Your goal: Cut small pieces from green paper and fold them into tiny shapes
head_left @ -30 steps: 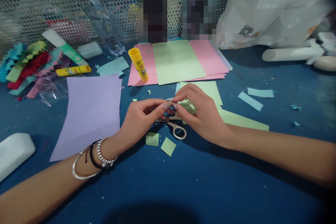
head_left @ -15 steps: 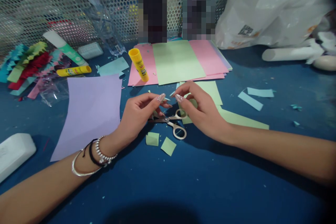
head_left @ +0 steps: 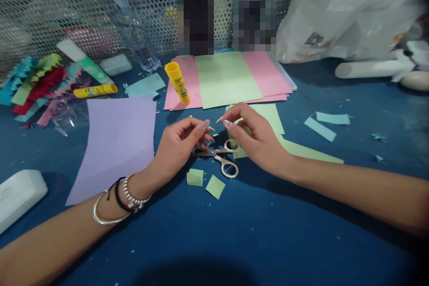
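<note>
My left hand (head_left: 179,140) hovers near the middle, thumb and fingers pinched together; what they hold, if anything, is too small to name. Facing it, my right hand (head_left: 256,136) also has thumb and forefinger close together, with nothing clear between them. A narrow gap separates the fingertips of the two hands. Scissors with white handles (head_left: 229,169) lie beneath, their blades partly hidden by my left hand. Two small green paper pieces, one folded (head_left: 195,178) and one square (head_left: 215,187), lie just below. Green paper (head_left: 311,152) is partly under my right hand.
Purple paper (head_left: 120,138) lies at left. Behind are a standing yellow glue stick (head_left: 177,82), stacked pink and green sheets (head_left: 228,80) and a clear bottle (head_left: 142,44). Blue strips (head_left: 320,128) lie right, near a white plastic bag (head_left: 335,18). A white object (head_left: 22,196) sits at left.
The fingers of my left hand have shifted slightly, and a small green scrap now shows between the hands. My right hand has hardly moved.
</note>
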`<act>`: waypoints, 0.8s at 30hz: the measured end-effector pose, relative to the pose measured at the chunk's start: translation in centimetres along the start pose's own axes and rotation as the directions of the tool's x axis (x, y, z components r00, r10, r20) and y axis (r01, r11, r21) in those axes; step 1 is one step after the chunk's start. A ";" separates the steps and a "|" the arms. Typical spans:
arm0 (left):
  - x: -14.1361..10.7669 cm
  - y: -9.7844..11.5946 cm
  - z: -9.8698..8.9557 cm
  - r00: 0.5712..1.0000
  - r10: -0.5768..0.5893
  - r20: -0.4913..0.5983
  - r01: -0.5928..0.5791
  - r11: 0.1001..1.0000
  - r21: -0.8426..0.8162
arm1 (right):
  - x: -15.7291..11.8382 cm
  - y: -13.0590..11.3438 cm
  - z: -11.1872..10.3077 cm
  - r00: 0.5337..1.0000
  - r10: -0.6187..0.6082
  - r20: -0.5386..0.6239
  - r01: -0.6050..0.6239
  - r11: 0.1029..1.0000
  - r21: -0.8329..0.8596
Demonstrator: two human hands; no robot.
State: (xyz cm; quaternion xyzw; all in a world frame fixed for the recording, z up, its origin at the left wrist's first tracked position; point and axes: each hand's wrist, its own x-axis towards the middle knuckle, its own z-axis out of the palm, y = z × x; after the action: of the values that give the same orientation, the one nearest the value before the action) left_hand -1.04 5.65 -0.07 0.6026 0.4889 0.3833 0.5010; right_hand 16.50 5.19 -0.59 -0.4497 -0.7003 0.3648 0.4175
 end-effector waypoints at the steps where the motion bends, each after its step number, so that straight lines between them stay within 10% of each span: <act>1: 0.0 0.0 0.0 1.000 0.013 -0.001 -0.013 1.000 0.017 | 0.1 0.1 0.0 1.000 0.007 -0.005 -0.007 1.000 0.008; 8: -1.1 0.4 0.2 0.965 0.235 -0.115 -0.192 0.934 0.301 | 0.4 0.3 -0.1 1.000 -0.017 0.000 0.017 1.000 0.024; 16: -1.0 0.4 -2.5 0.804 0.465 -0.370 -0.335 0.869 0.365 | 0.1 0.4 -0.2 0.999 -0.054 0.008 0.053 0.998 0.039; 24: 0.0 -1.7 -4.6 0.833 0.479 -0.278 -0.306 0.817 0.489 | -0.3 0.2 -0.1 0.976 -0.207 0.070 0.211 0.976 -0.051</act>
State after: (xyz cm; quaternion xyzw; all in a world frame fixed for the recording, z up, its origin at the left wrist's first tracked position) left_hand -5.78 6.69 -0.83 0.6974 0.5115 0.4762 0.1585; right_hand 16.74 5.02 -0.82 -0.3736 -0.7669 0.3128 0.4177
